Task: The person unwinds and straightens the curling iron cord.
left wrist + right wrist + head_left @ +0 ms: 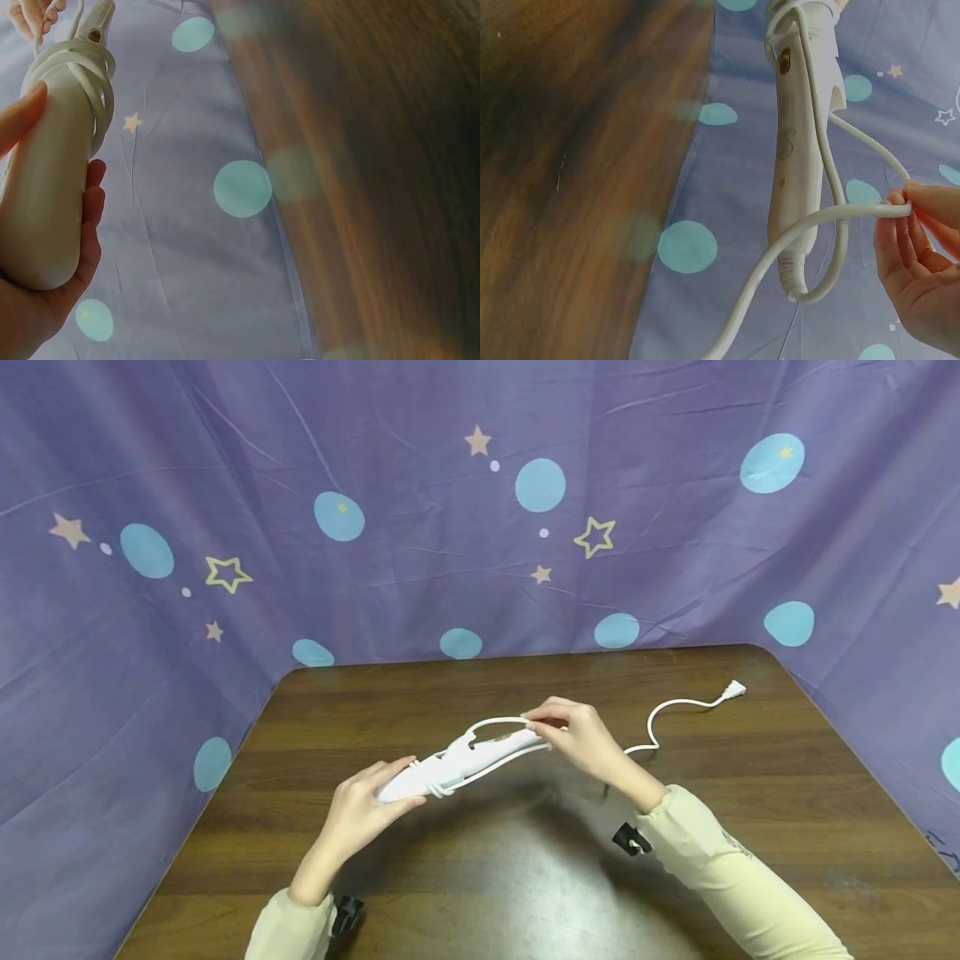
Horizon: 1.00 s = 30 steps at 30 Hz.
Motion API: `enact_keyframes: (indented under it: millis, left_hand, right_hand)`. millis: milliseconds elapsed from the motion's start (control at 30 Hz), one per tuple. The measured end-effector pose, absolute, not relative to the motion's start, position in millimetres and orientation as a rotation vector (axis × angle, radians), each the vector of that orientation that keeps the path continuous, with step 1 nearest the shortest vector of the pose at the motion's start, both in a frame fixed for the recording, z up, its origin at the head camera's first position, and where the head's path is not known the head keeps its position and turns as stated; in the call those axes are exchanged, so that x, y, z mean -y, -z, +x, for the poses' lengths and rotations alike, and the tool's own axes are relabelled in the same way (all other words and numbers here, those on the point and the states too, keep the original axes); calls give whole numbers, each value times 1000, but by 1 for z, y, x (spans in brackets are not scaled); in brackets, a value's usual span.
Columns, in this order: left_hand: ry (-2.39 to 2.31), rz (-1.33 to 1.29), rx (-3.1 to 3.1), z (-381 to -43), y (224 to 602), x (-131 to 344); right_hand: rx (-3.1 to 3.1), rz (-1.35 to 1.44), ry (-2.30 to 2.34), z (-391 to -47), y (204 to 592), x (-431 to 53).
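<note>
A white, wand-shaped corded appliance (467,762) is held slantwise above the table. My left hand (356,807) grips its wide rounded end, thumb on one side and fingers round the other, as the left wrist view shows. White power cord (870,211) is looped several times round the appliance's middle. At the narrow end, my right hand (581,739) pinches the cord between thumb and fingertips, drawing a loop away from the body. In the right wrist view a small brownish-gold button (784,61) shows on the handle, and the cord leaves through a ribbed sleeve (792,271).
Loose cord trails over the brown wooden table (315,727) to a white plug (734,690) at the back right. Behind stands a purple curtain (420,527) with stars and blue dots. Black clips (632,840) hang at both sleeves.
</note>
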State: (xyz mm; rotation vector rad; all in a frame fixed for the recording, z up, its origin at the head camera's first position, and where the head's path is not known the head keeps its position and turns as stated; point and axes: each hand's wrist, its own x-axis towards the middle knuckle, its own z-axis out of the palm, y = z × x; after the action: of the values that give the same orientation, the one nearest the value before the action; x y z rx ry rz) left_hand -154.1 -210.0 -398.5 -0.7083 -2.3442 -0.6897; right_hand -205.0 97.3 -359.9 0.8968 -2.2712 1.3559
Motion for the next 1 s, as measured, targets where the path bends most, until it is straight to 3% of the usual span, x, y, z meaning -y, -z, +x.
enact_keyframes:
  millis: [367, 800, 1000]
  left_hand:
    - [720, -680, 2391, -150, 397, 215]
    - [836, -684, 2435, -144, 394, 216]
    - [896, -643, 2421, -144, 391, 218]
  right_hand:
    - [2279, 940, -1304, -211, 360, -111]
    - [2477, 791, -1449, -222, 360, -130]
    - [2523, 756, -1510, -212, 348, -130]
